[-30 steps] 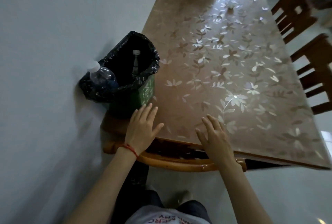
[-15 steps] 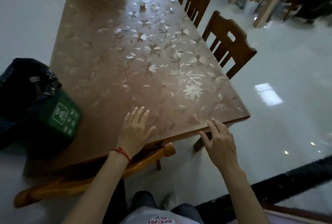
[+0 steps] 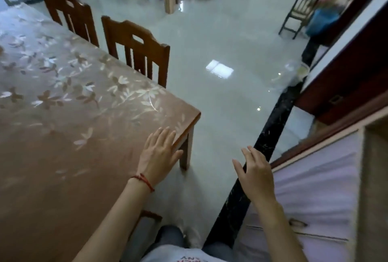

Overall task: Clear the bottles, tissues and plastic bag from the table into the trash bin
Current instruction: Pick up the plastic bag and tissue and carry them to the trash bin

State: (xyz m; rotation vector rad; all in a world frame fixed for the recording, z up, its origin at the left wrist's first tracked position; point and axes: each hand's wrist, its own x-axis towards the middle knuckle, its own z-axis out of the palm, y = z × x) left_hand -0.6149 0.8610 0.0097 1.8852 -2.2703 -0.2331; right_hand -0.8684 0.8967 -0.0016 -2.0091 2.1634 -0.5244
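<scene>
Head view: the bench (image 3: 63, 114) is seen at 9 o'clock, its long axis running toward 11 o'clock. The left hand (image 3: 159, 154) is laid flat at its near corner, grip relaxed, nothing held. The right hand (image 3: 255, 174) is spread over the floor (image 3: 220, 104) at 4 o'clock, likewise unladen. Bottles, tissues, bag and bin are not shown.

The table (image 3: 63, 114) fills the left side, and its near corner sticks out just under the left hand (image 3: 159, 154). Two wooden chairs (image 3: 136, 51) stand close along its far edge and block that side. Between the table corner and the dark strip (image 3: 270, 135) on the right, the shiny floor (image 3: 220, 104) lies wide and bare, and the right hand (image 3: 256, 175) hangs above the strip.
</scene>
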